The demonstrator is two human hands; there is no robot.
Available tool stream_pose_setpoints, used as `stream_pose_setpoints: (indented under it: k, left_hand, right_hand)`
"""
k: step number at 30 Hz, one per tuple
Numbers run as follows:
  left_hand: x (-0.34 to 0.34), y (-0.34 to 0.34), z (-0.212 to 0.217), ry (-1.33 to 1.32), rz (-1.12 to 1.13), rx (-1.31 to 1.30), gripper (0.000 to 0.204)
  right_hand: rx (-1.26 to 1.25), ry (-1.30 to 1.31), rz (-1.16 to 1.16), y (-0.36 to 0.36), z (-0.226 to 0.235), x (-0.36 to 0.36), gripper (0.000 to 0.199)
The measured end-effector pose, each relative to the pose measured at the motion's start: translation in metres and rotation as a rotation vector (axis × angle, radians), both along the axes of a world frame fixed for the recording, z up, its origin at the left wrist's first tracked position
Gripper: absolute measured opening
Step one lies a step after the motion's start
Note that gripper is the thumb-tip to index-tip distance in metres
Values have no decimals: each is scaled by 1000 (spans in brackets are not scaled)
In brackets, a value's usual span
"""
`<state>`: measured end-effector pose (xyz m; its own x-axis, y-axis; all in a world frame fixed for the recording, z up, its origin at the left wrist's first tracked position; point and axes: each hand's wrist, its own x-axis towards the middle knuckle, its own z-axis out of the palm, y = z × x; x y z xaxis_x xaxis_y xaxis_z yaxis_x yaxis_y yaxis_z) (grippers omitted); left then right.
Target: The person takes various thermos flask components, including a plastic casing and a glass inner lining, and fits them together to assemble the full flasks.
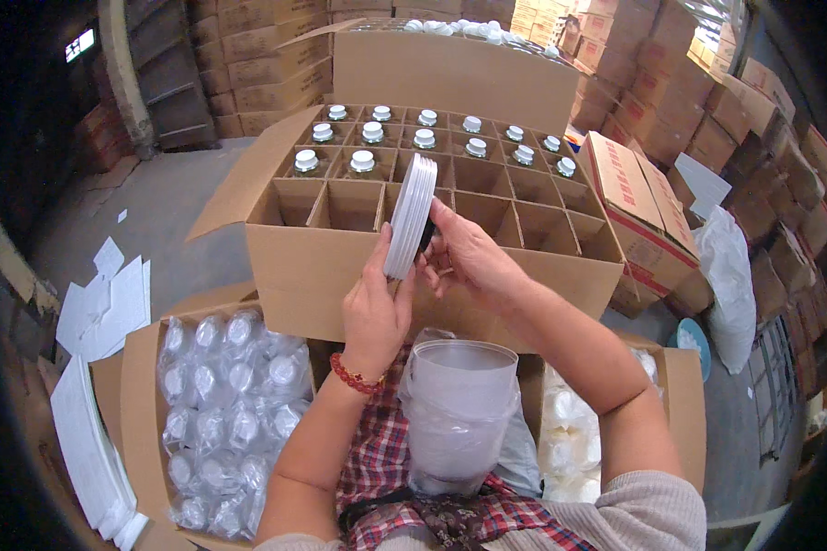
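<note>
A short stack of round white ridged lids (411, 216) is held on edge in front of me, above the near wall of a divided carton (340, 275). My left hand (377, 303) grips its lower left side, a red beaded bracelet on that wrist. My right hand (471, 250) is closed on its right side, beside something small and black partly hidden by the fingers. A translucent plastic bucket (461, 381) with a clear bag around it stands upright in my lap. White-capped bottles (362, 162) stand in the carton's far cells.
To the left is an open box of plastic-wrapped clear containers (239, 404); another box on the right holds wrapped whitish items (571, 427). A closed carton (636, 202), a white sack (727, 285) and a blue basin (692, 344) stand right. Stacked cartons (276, 64) line the back.
</note>
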<state>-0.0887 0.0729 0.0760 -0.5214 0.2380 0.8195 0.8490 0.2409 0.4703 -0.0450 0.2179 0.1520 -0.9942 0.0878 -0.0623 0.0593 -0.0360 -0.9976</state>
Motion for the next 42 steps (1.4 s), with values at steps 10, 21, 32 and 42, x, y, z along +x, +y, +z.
stream_pose_setpoints:
  k: [10,21,32,42]
  left_hand:
    - [7,-17,7,-615,-462,449,26]
    - [-15,-23,-24,-132,179,66,32]
    - [-82,-87,-41,-773,-375,1130,37]
    - [-83,-66,-65,-1053,-1238,1078,48]
  right_hand:
    - [1557,848,25,19,17,-6,75]
    - [94,112,-95,-43,-8,-37,60]
    - [874,347,82,29,11,-182,59]
    - [1398,135,120,69,-65,-286,87]
